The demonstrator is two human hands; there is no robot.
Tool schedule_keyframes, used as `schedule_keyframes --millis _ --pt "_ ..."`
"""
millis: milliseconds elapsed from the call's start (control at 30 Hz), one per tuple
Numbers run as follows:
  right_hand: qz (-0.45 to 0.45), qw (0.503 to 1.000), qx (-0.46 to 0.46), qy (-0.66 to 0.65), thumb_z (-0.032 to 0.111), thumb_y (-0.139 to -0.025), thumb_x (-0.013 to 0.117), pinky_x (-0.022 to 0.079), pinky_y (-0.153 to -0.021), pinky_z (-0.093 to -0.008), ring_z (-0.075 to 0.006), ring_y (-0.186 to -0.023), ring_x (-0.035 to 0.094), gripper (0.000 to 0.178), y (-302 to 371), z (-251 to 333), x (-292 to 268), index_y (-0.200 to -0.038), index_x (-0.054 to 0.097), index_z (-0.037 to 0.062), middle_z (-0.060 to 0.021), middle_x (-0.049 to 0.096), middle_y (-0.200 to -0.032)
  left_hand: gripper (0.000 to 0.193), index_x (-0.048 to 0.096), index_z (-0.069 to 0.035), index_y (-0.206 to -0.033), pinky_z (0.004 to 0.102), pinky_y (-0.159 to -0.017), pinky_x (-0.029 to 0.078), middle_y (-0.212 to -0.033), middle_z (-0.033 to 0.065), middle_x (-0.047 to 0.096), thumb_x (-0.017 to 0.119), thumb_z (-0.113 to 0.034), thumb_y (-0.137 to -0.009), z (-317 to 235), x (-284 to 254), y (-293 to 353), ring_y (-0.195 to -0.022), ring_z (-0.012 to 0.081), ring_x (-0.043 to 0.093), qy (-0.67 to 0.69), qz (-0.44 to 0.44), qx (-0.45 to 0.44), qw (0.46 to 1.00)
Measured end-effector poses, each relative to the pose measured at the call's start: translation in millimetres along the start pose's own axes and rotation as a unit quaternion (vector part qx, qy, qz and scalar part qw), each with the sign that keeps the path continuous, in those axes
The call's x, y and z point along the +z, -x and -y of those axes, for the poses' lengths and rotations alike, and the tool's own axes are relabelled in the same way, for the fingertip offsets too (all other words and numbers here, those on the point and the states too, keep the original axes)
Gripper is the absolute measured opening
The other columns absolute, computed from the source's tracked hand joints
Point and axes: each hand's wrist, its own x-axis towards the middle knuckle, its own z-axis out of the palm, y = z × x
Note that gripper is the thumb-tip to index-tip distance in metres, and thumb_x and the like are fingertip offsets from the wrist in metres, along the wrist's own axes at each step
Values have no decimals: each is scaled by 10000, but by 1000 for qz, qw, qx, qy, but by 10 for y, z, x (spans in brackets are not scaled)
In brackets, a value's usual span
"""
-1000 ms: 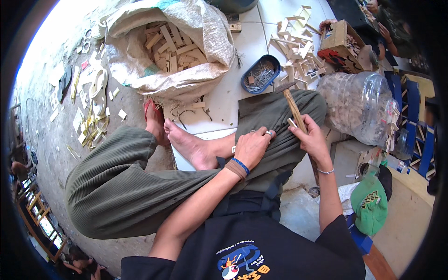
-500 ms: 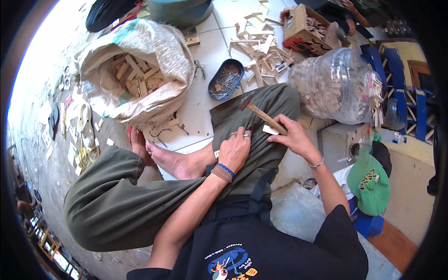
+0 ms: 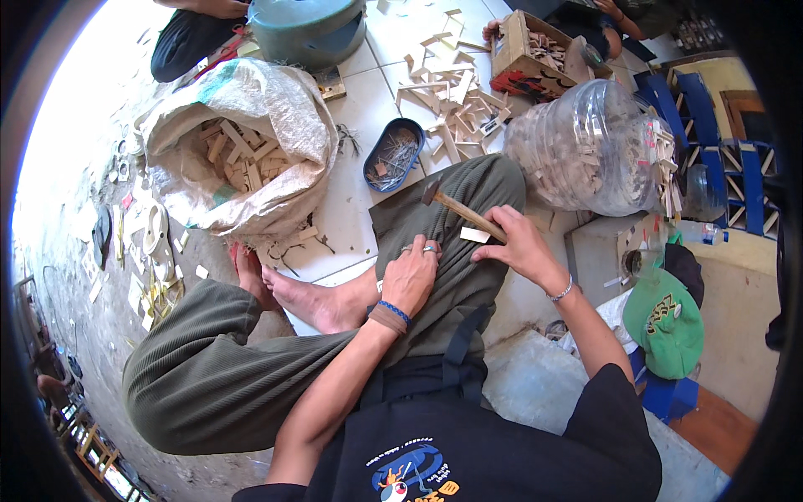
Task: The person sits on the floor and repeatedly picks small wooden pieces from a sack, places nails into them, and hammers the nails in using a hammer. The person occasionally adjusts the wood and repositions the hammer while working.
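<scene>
So we've got the hammer (image 3: 462, 212) in our right hand (image 3: 523, 244), fingers closed round the handle, with a small pale wood piece (image 3: 475, 235) poking out beside it. The handle slants up-left to the head, out over our thigh (image 3: 456, 272). Our left hand (image 3: 410, 278) rests on that thigh, near the wood piece's left end but apart; can't tell if its fingers hold anything.
</scene>
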Motion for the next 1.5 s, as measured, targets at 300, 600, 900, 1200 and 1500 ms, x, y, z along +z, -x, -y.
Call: schedule_keyframes --millis 300,600,900,1200,1500 --pt "42 985 126 -113 355 -862 850 496 -673 -418 -297 -693 645 417 -128 416 88 -964 650 3 -160 630 -757 151 672 -32 -1128 373 -725 531 -989 121 718 694 -84 -988 306 -359 -11 -828 256 692 271 -137 -55 951" --pt "43 946 122 -297 304 -961 755 476 -646 -315 -89 -686 548 307 -400 755 574 -1040 713 9 -59 636 -723 372 575 -43 -1267 189 -646 420 -1008 21 723 763 -21 -946 276 -578 95 -712 27 484 391 -160 -124 898" --pt "5 938 152 -313 232 -956 746 493 -676 -271 -64 -732 607 231 -501 665 457 -986 700 8 8 683 -794 339 565 -42 -1338 178 -595 421 -1125 61 744 668 -159 -1037 769 -625 -3 -691 -12 490 590 -137 -164 778" --pt "-9 970 212 -123 237 -947 745 527 -728 -343 -165 -754 682 236 -306 157 1 -961 702 6 -112 726 -847 448 590 -62 -1474 194 -682 423 -954 -39 529 547 -157 -1038 1093 -554 -143 -762 38 504 563 -189 -248 766" --pt "-13 998 56 40 255 -900 790 526 -766 -455 -358 -855 668 251 -149 253 212 -960 716 23 -123 641 -1057 460 576 -68 -1485 338 -1010 452 -1241 134 643 568 -250 -1062 1225 -370 -223 -1057 202 592 385 -173 -230 877"
